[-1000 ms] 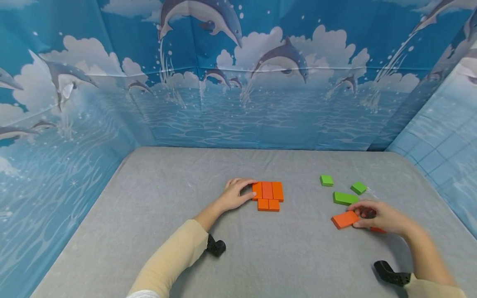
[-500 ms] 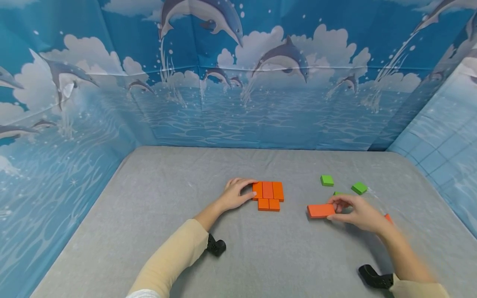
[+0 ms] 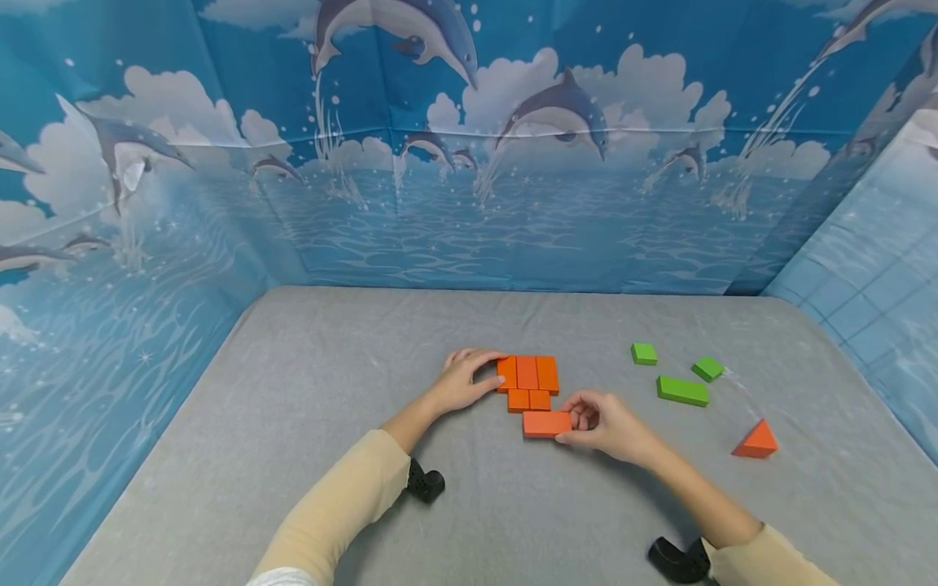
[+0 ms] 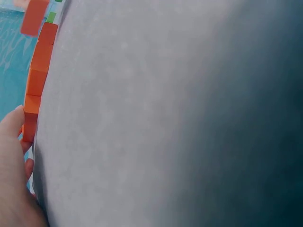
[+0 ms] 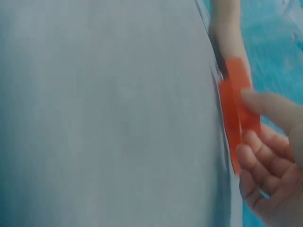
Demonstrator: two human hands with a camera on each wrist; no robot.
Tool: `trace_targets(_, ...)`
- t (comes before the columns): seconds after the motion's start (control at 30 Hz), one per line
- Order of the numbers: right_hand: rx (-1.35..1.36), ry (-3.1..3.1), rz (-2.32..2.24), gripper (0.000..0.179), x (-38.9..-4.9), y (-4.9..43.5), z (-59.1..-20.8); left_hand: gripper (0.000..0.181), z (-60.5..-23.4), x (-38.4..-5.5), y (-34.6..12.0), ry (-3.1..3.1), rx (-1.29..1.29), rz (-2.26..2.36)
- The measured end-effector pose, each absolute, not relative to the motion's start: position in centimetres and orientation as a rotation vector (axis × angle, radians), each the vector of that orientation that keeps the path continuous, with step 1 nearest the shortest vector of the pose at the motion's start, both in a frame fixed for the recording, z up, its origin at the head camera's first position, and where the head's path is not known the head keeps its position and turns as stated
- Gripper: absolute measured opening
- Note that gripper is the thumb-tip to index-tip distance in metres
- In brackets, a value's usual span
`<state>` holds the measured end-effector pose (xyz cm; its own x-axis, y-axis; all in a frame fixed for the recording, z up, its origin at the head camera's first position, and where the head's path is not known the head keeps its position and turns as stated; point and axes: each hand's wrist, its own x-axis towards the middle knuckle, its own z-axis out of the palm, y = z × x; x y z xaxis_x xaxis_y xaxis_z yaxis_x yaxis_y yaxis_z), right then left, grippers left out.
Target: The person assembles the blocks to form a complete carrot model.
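Several flat orange blocks [image 3: 527, 373] lie together in the middle of the grey table, three long ones side by side and two short ones [image 3: 529, 400] in front. My left hand [image 3: 460, 382] holds the leftmost long block [image 3: 506, 370], with the thumb at its near end and fingers at its far end. Between the thumb and fingers of my right hand [image 3: 608, 427] is a rectangular orange block [image 3: 544, 424], its long side running left to right. That block overlaps the others in the right wrist view and appears raised above the row in the left wrist view.
Off to the right lie two small green blocks [image 3: 644, 354] and a longer green block [image 3: 682, 391]. An orange triangular block [image 3: 756, 441] is nearer the right side. A blue dolphin-print curtain [image 3: 469, 228] surrounds the table [image 3: 352, 350].
My right hand has carried the rectangular orange block leftward, from beside the green blocks to just in front of the orange group. The triangular block is now uncovered. My left hand has stayed put.
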<state>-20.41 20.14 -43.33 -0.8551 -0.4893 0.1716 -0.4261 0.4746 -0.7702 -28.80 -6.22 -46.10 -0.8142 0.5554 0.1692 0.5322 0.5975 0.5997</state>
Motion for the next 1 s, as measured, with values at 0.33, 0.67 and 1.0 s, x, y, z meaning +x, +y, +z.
trace_targets(0.33, -0.766, 2.805, -1.247, 0.027, -20.1, 17.8, -44.3, 0.044, -45.9, -28.6, -6.2, 2.775, 0.945, 1.026)
trace_targets(0.67, -0.76, 2.914, -1.185, 0.026, -19.7, 17.1, -44.4, 0.044, -45.9, -28.7, -6.2, 2.774, 0.939, 1.023)
trace_targets(1.0, -0.849, 2.991, -1.08, 0.029, -19.8, 16.8, -44.4, 0.044, -45.9, -28.7, -6.2, 2.774, 0.942, 1.024)
